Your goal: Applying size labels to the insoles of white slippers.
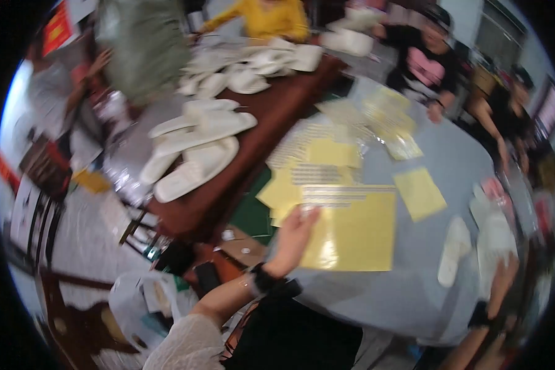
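- left hand (pixel 293 237) lies flat, fingers spread, on the near-left edge of the big yellow sheet (pixel 357 231) on the grey counter (pixel 450 160); its grip pinches nothing.
- right hand (pixel 502 277), near right beside the white slippers (pixel 455 250); can't tell its grip, too blurred.
- to do it well, i'd press the sheet evenly and lift one corner cleanly.

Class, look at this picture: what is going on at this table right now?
A person's left hand lies on a yellow sheet on a grey table. Their right hand is at the table's right edge, beside white slippers. More yellow sheets are spread around. White slippers are piled on a brown table behind, and other people sit nearby.
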Motion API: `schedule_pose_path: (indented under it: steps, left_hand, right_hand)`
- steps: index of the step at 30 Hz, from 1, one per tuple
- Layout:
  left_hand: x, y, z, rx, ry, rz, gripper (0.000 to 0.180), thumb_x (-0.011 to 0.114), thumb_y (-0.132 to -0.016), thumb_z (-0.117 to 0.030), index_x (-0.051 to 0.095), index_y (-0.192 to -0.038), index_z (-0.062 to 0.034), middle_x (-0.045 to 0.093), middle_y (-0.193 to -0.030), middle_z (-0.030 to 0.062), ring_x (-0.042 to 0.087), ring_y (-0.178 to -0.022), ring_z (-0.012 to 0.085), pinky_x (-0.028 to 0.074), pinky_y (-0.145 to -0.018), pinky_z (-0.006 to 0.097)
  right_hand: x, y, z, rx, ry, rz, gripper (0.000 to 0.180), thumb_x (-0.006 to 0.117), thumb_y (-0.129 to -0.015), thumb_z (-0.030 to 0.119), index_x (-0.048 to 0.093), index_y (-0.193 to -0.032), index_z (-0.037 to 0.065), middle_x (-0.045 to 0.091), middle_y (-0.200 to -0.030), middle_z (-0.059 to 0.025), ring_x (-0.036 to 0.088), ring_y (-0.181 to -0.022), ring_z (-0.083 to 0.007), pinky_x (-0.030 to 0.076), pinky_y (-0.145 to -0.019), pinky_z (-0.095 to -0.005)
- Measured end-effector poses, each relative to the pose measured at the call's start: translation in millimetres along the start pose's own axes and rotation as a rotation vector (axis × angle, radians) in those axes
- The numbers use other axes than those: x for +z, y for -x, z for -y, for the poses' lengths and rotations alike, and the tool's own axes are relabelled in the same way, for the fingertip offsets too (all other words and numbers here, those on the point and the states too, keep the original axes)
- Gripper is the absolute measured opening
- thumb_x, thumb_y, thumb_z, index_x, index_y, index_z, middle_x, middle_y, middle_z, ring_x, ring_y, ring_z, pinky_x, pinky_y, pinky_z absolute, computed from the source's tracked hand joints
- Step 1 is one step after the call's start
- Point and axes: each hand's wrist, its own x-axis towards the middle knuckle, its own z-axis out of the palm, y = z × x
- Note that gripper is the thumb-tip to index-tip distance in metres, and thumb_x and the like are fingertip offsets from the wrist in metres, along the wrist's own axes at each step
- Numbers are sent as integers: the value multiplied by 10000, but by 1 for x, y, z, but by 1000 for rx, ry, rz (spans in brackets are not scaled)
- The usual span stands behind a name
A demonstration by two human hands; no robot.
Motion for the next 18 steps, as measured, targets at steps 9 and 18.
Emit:
schedule_pose_path:
  steps: [9, 18]
  left_hand:
    - [-22, -77, -10, 485, -695, -32, 482, 612, -838, -200, 449, -1229, 28, 524, -1182, 248, 491, -1123, 386, 404, -945, 398]
    - [-226, -216, -147, -126, -1603, -305, 898, 688, -653, -573, 452, -1276, 31, 434, -1335, 206, 308, -1307, 361, 271, -1040, 434]
  right_hand:
    - [18, 92, 108, -266, -199, -79, 543, 554, -883, 148, 337, -1356, -7, 392, -1379, -161, 414, -1236, -302, 308, -1030, -405]
    - [-32, 97, 147, -300, -457, 83, 368, 552, -910, 260, 551, -1199, 31, 432, -1312, -241, 405, -1211, -386, 297, -1023, -449]
